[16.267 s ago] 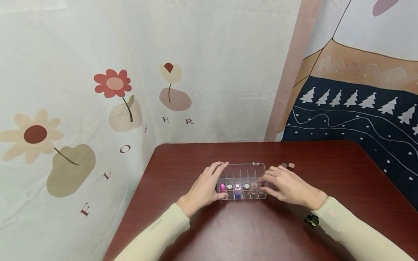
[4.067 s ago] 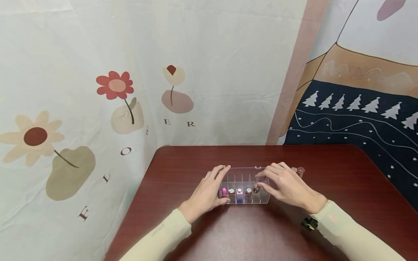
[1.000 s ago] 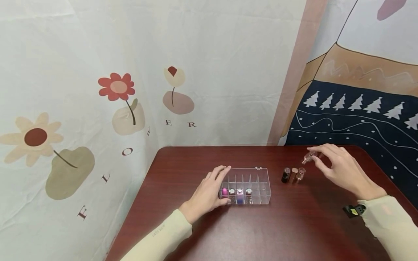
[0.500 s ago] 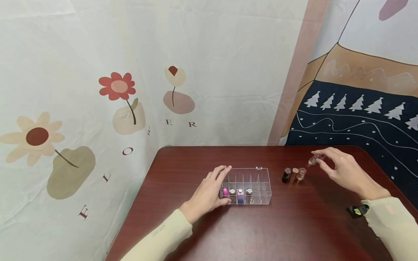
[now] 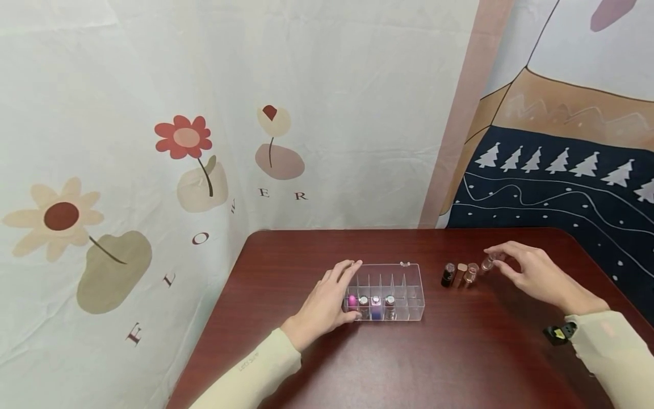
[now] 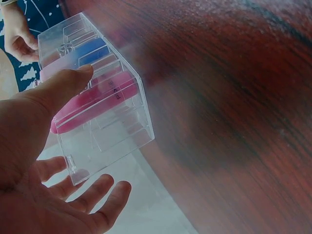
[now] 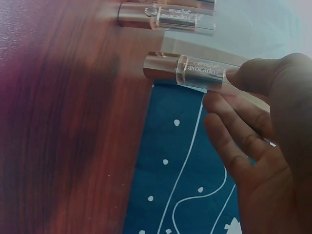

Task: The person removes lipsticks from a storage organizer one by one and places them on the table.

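My left hand [image 5: 319, 298] holds the left end of a clear divided organizer box [image 5: 416, 313], thumb at the front and fingers behind. A pink tube [image 6: 97, 100], a purple-and-blue bottle [image 5: 376, 307] and silver-topped tubes [image 5: 390, 307] stand in its front compartments; the right-hand ones hold nothing. My right hand [image 5: 541, 278] pinches the clear cap of a lipstick [image 7: 200, 72] with a copper base and "avocado" lettering. This lipstick is upright, at or just above the table. To its left stand a matching lipstick [image 5: 471, 274], a copper-brown tube [image 5: 461, 274] and a black tube [image 5: 448, 275].
The red-brown table [image 5: 398, 363] has its back edge against a pale flower-print curtain [image 5: 347, 113]. A dark blue cloth with white trees [image 5: 562, 187] hangs at the right. A black strap [image 5: 559, 332] sits at my right wrist.
Two tubes have left the box's right compartments. My right hand has carried the lipstick rightward and lowered it beside the standing row. My left hand has stayed on the box.
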The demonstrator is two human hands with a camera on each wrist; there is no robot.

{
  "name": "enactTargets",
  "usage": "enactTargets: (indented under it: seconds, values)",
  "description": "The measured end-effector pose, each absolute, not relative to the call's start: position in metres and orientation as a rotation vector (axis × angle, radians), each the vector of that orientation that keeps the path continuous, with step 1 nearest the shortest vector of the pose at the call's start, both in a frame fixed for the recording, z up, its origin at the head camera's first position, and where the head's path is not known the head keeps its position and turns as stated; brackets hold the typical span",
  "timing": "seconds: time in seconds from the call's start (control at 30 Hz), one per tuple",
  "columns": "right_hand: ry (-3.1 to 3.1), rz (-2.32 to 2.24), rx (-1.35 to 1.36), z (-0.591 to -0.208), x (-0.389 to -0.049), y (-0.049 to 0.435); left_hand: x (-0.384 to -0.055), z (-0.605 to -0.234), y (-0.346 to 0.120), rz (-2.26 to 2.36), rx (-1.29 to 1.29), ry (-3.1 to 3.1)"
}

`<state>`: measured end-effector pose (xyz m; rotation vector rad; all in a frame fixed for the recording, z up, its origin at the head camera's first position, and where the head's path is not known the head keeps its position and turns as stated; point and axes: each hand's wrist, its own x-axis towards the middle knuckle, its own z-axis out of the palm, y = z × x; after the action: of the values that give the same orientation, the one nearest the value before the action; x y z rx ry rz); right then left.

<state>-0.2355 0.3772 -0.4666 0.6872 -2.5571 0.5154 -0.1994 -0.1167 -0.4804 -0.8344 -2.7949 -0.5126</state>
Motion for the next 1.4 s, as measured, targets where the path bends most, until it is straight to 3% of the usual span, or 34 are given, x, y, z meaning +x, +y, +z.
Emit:
enactTargets:
  seconds: [1.4]
  values:
    - [-2.706,0.589,0.738,-0.477,-0.230,0.370,-0.199,-0.480,-0.116,-0.486,-0.835,-2.793]
